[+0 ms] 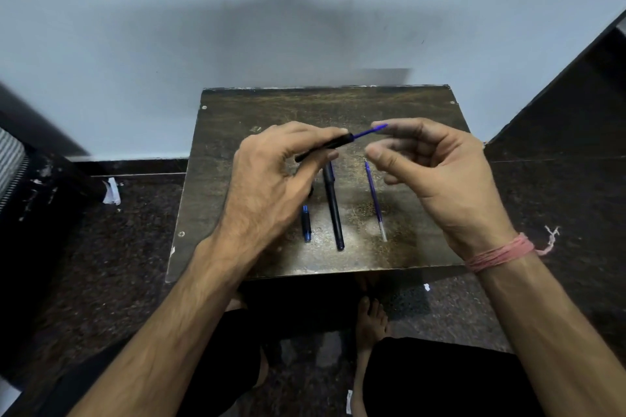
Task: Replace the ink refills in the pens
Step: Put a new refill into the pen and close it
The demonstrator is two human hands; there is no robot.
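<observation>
Gripping the pen barrel, the left hand should steady it while the right hand, fingertips loosely curled at the blue refill, slides it straight.

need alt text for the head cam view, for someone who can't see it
Above a small dark table, the left hand grips a black pen barrel with a blue refill sticking out toward the right hand. On the table lie a black pen, a loose refill and a short blue piece.
</observation>
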